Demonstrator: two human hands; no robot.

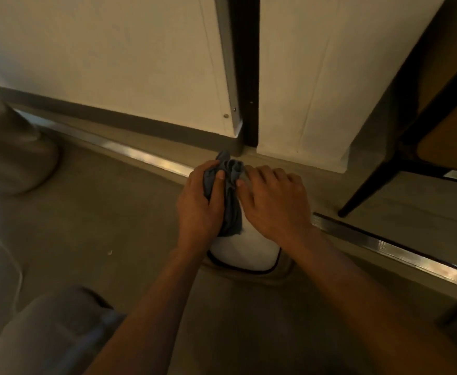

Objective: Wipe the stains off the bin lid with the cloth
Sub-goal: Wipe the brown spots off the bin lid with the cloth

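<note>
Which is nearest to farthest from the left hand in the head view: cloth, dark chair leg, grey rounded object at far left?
1. cloth: gripped in the left hand, over the white bin lid.
2. dark chair leg: to the right, beyond the right hand.
3. grey rounded object: far left, on the floor.

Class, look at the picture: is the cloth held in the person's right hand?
No: the left hand grips the blue cloth, while the right hand rests on the white bin lid.
</note>
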